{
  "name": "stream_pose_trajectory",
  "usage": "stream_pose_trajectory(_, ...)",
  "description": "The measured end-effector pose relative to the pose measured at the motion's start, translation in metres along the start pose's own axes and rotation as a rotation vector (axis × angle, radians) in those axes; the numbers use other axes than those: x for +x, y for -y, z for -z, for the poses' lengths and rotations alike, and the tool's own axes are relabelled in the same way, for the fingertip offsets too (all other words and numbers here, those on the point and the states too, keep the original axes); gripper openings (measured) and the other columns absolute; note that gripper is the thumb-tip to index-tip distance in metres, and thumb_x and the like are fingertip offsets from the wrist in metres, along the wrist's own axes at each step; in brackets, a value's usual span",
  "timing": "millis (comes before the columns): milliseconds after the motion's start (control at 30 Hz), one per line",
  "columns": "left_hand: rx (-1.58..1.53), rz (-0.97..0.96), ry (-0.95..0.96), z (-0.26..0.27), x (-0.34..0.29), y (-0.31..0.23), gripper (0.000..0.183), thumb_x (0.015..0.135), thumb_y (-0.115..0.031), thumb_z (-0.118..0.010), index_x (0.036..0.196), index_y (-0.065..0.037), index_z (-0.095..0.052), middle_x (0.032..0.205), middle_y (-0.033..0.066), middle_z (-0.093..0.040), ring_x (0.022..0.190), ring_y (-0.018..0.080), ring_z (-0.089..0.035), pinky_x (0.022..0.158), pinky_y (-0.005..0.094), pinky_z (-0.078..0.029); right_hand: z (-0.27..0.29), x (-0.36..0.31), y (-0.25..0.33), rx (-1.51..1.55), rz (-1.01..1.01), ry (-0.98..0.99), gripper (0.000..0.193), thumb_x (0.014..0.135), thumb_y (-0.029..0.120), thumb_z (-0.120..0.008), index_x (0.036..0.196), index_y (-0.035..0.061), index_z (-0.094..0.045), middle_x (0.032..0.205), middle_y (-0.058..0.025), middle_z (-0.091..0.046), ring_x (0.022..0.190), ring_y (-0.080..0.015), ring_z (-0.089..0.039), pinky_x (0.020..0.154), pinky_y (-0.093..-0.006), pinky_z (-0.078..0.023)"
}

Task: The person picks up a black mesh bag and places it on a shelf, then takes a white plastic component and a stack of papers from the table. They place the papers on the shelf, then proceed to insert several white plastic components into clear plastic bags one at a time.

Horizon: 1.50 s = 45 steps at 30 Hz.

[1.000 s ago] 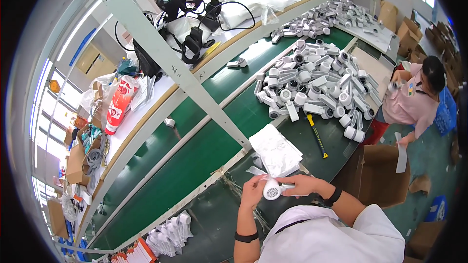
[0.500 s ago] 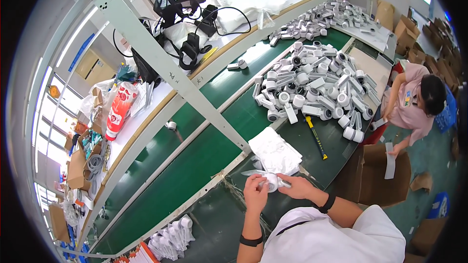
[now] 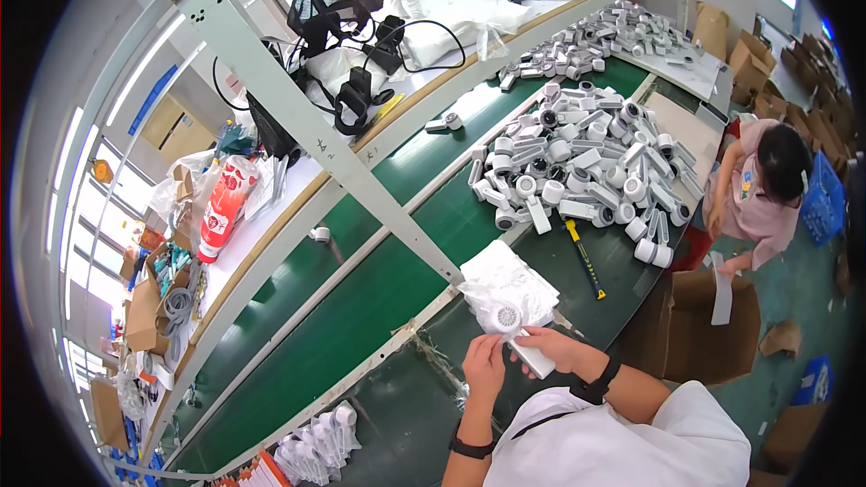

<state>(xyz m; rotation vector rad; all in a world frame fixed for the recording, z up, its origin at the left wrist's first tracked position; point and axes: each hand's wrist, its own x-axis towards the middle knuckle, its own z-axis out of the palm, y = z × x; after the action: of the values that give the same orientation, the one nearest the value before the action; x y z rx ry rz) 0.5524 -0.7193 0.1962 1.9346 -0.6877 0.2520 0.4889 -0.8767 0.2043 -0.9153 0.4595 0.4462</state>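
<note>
My right hand (image 3: pixel 555 349) is wrapped around the handle of a white hand-held device (image 3: pixel 534 356) with a round grilled head. The handle slants toward me, and the head lies over the near edge of a stack of white plastic bags (image 3: pixel 514 278). Thin clear plastic, apparently a bag (image 3: pixel 476 296), shows beside the head. My left hand (image 3: pixel 484 362) is just left of the device, its fingers pinched together at the plastic; their tips are partly hidden.
A large heap of similar devices (image 3: pixel 586 158) covers the bench ahead. A yellow-and-black tool (image 3: pixel 585 259) lies before it. Bagged devices (image 3: pixel 316 442) sit at lower left. A metal shelf post (image 3: pixel 334 144) slants across. At right, a co-worker (image 3: pixel 753 180) bends near an open carton (image 3: pixel 713 329).
The device has turned: its grilled head has moved up over the bags and its handle now points toward me. My left hand has shifted slightly down and right. The co-worker has bent lower.
</note>
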Motion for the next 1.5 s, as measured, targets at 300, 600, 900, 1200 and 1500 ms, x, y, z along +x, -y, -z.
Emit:
stream_pose_trajectory(300, -0.062, -0.014, 0.017, -0.004, -0.005, 0.007, 0.012, 0.083, 0.0, -0.061, 0.094, 0.0, -0.063, 0.09, 0.0134, -0.063, 0.08, 0.0258, -0.064, 0.072, 0.0305, -0.05, 0.003, 0.001, 0.005, 0.187, 0.057, 0.048, 0.03, 0.095, 0.024, -0.051, 0.116, 0.0054, -0.043, 0.089, -0.0095, -0.063, 0.061, -0.0191, -0.062, 0.047, -0.033, -0.054)
stream_pose_trajectory(600, -0.579, 0.494, -0.062, -0.011, -0.011, 0.003, 0.013, 0.093, -0.008, -0.054, 0.102, 0.0, -0.057, 0.087, 0.0046, -0.062, 0.075, 0.0082, -0.057, 0.067, 0.022, -0.047, 0.005, 0.012, -0.006, 0.446, 0.051, 0.132, 0.042, 0.094, 0.023, -0.05, 0.129, 0.0069, -0.034, 0.097, -0.0124, -0.062, 0.065, -0.0209, -0.062, 0.049, -0.033, -0.053)
stream_pose_trajectory(900, -0.411, 0.27, 0.194, -0.006, -0.005, -0.012, 0.011, 0.089, -0.006, -0.057, 0.099, -0.002, -0.06, 0.09, 0.0064, -0.062, 0.074, 0.0123, -0.059, 0.064, 0.024, -0.048, -0.015, 0.011, -0.01, -0.016, 0.139, -0.176, 0.066, 0.09, 0.013, -0.056, 0.143, 0.0067, -0.016, 0.1, -0.0154, -0.062, 0.071, -0.0214, -0.063, 0.055, -0.0374, -0.054)
stream_pose_trajectory(1200, -0.262, -0.006, 0.371, 0.004, 0.002, -0.029, 0.014, 0.083, -0.004, -0.064, 0.097, -0.003, -0.064, 0.095, 0.0086, -0.062, 0.078, 0.0196, -0.062, 0.065, 0.0282, -0.051, 0.003, 0.039, -0.044, -0.13, 0.511, -0.17, 0.057, 0.091, 0.008, -0.052, 0.143, 0.0076, -0.028, 0.11, -0.012, -0.061, 0.093, -0.0159, -0.059, 0.076, -0.028, -0.049)
stream_pose_trajectory(1500, -0.64, 0.908, -0.01, -0.006, -0.021, 0.03, 0.024, 0.091, -0.015, -0.061, 0.11, -0.003, -0.052, 0.099, 0.007, -0.059, 0.082, 0.014, -0.059, 0.068, 0.0309, -0.053, -0.015, 0.03, -0.037, -0.175, 0.356, -0.227, 0.037, 0.098, 0.033, -0.046, 0.121, 0.0048, -0.053, 0.098, -0.0073, -0.064, 0.084, -0.0127, -0.058, 0.07, -0.0292, -0.048)
